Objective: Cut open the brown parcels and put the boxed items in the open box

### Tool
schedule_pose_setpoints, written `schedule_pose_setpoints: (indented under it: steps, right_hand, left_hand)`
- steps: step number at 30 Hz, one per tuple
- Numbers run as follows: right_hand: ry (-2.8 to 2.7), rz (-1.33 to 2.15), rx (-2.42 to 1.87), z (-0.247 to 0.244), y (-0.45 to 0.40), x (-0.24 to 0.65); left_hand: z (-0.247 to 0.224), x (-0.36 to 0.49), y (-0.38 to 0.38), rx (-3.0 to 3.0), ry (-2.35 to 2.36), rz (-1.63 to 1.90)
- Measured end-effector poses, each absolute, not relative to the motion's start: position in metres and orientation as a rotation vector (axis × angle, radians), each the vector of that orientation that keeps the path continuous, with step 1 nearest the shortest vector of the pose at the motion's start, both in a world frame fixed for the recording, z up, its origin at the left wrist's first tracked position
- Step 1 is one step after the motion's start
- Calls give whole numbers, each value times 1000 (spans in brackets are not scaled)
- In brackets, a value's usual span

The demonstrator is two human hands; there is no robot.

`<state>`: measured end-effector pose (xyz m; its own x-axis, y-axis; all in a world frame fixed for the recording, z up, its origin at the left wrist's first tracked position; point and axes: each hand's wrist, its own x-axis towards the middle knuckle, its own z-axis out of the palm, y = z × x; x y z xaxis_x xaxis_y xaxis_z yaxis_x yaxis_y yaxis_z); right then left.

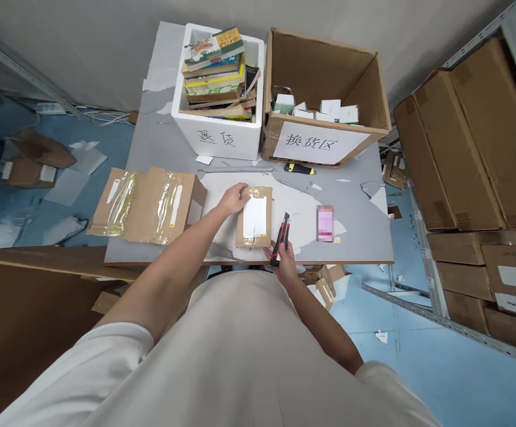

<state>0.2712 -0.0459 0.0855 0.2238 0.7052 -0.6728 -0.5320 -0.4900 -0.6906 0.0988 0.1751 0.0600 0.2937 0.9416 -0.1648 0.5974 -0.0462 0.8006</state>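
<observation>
Taped parcel (254,216): on table (360,225), near front edge; upper left corner held by half-curled left hand (233,198). Black-and-red knife (281,238): wrapped in right hand (285,261), beside parcel's lower right. Hazard, judged: blade, if exposed, could skid on slick tape toward left fingers.

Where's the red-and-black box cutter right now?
Head view, near side of the table: the box cutter is in the right hand, just right of the taped parcel.
</observation>
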Motion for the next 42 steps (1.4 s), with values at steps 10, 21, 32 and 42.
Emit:
schedule_pose_setpoints:
  steps: [10, 21, 32, 42]
  right_hand:
    - [-604, 1261, -1360, 89, 41, 309]
    - [-944, 1339, -1684, 103, 12, 352]
    - [-1119, 1478, -1778, 110, -2, 360]
    - [-1316, 1654, -1789, 129, -1, 395]
  left_hand:
    - [74, 42, 50, 1428, 1919, 485]
    - [89, 54, 86, 2240, 1461, 228]
    - [81, 60, 87, 2257, 1470, 263]
    - [74, 60, 87, 2215, 1459, 380]
